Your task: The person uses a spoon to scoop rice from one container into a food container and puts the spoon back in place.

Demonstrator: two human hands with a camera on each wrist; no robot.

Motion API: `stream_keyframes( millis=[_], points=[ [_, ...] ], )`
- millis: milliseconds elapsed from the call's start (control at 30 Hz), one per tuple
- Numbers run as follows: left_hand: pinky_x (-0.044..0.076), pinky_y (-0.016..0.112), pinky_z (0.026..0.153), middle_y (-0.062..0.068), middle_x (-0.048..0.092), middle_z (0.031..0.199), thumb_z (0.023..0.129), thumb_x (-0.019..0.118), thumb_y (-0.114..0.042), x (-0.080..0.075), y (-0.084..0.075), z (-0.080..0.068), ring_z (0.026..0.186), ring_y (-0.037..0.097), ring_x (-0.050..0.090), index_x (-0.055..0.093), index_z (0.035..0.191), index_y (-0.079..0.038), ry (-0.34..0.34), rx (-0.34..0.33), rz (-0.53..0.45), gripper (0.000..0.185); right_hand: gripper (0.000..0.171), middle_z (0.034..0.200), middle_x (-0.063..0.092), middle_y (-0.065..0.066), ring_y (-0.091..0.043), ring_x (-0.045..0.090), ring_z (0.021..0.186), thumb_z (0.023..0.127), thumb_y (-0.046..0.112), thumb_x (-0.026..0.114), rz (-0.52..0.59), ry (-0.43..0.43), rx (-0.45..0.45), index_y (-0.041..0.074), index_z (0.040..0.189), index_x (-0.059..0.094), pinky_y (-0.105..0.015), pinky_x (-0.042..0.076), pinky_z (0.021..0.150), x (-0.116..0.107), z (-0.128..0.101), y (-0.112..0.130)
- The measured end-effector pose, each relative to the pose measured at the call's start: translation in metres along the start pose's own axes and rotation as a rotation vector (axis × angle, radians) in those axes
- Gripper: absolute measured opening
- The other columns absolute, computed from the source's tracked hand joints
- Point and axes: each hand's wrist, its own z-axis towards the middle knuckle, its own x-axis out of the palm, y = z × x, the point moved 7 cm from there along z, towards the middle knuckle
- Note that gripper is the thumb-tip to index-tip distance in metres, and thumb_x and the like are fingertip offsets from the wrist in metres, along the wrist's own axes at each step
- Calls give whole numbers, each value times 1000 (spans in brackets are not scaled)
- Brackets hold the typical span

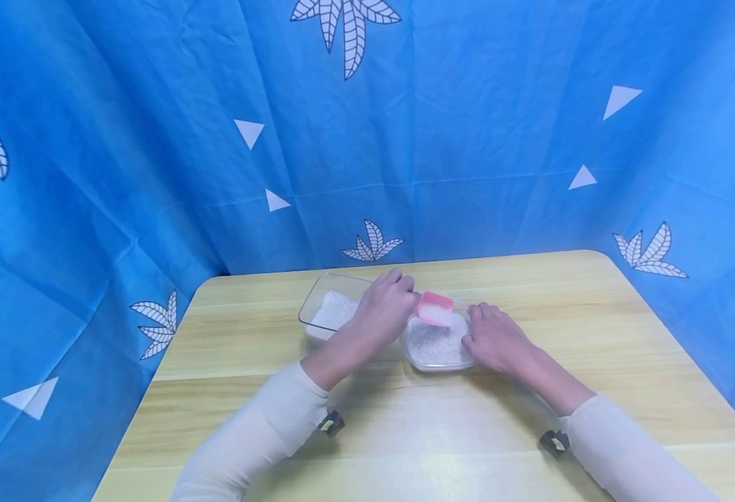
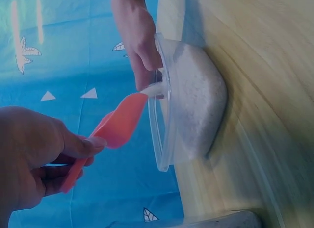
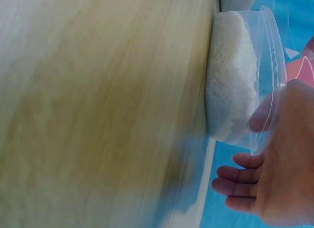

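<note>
My left hand (image 1: pixel 388 305) pinches a pink scoop (image 2: pixel 126 120) by its handle, thumb on top. The scoop is tilted over a clear plastic container (image 3: pixel 275 61), and white rice-like grains (image 2: pixel 153 89) run off its lip. More white grains (image 3: pixel 230 76) fill much of this container, heaped unevenly. At its right side my right hand (image 1: pixel 499 338) grips the rim, with the thumb (image 3: pixel 261 115) inside and the other fingers outside. The container stands flat on the table.
A second clear container (image 1: pixel 307 317), also with white grains in it, stands left of the first, partly behind my left forearm. Both are on a light wood table (image 1: pixel 229 418). A blue patterned curtain (image 1: pixel 468 139) hangs along the table's far edge and sides.
</note>
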Motion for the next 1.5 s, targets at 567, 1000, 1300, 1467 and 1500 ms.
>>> stream_keyframes(
  millis=[567, 1000, 1300, 1467, 1500],
  points=[
    [45, 23, 74, 0, 72, 101, 90, 75, -4, -7, -3, 1, 90, 16, 53, 80, 111, -15, -73, 18, 78, 24, 54, 121, 58, -30, -42, 57, 112, 98, 23, 50, -1, 7, 5, -17, 135, 48, -57, 48, 102, 1, 0, 1],
    [45, 24, 75, 0, 72, 102, 92, 72, -3, -7, 3, -8, 91, 16, 52, 79, 116, -15, -110, 30, 76, 28, 52, 118, 59, -28, -40, 57, 108, 97, 22, 49, 6, 15, 10, -16, 132, 48, -56, 49, 98, 2, 1, -1],
    [44, 24, 73, 0, 73, 97, 92, 74, -3, -13, 18, -19, 86, 16, 52, 81, 110, -16, -162, 9, -19, 24, 56, 123, 58, -31, -43, 57, 113, 96, 23, 49, 18, 27, 14, -17, 135, 47, -59, 48, 101, 2, 1, 0],
    [44, 24, 73, 1, 71, 92, 90, 77, -2, -17, 28, -29, 84, 16, 50, 81, 110, -14, -158, -18, -87, 24, 55, 123, 58, -31, -43, 57, 113, 97, 22, 49, 9, 17, 12, -17, 135, 47, -58, 48, 102, 1, 1, 1],
    [44, 24, 73, 1, 70, 91, 89, 77, -2, -17, 31, -31, 83, 16, 50, 81, 110, -14, -157, -25, -93, 24, 54, 123, 58, -31, -43, 57, 113, 97, 22, 49, 9, 16, 12, -17, 135, 47, -58, 48, 102, 0, 0, 1]
  ],
)
